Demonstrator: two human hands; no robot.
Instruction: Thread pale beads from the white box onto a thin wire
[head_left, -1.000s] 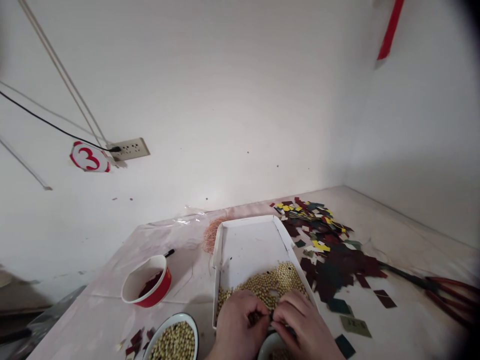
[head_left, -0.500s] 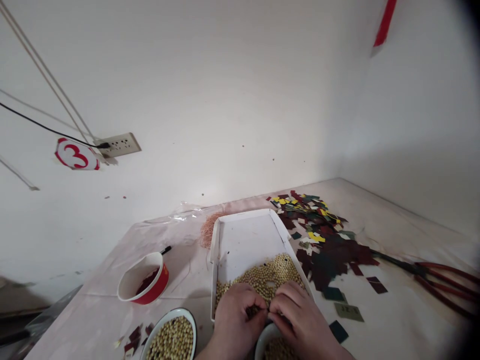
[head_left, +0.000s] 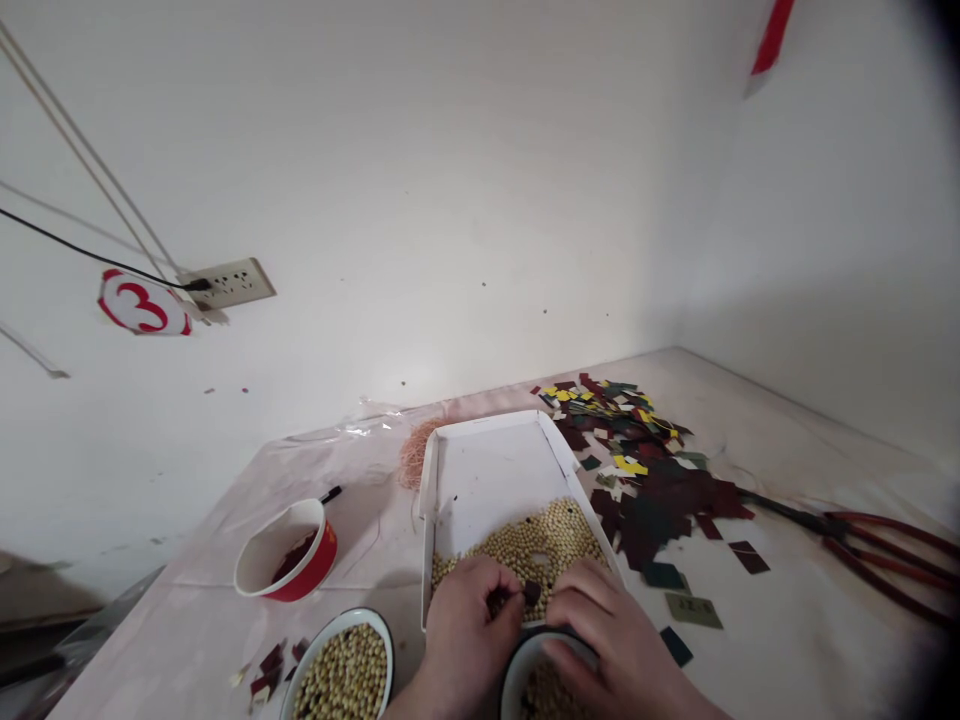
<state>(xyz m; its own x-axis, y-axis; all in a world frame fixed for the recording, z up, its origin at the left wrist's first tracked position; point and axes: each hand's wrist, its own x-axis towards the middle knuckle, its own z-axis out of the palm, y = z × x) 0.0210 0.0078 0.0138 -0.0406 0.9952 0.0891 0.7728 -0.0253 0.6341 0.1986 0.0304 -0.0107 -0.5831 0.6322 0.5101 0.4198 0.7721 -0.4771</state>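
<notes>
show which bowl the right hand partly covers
The bowl right of the left hand; the right hand hides its right side. The other bowl stands left of both hands.

Before me at lower center, a smooth, cardboard-like tray [head_left: 491, 470] held smooth-skinned beans [head_left: 517, 545]; a bowl [head_left: 385, 645] at bottom left showed a glossy, enamel-like finish. My paper cup [head_left: 319, 565], lower left, had a smooth outer wall. Matt, papery scraps [head_left: 660, 505] lay at right, and crinkled clear plastic film [head_left: 367, 428] shone left of center.
</notes>
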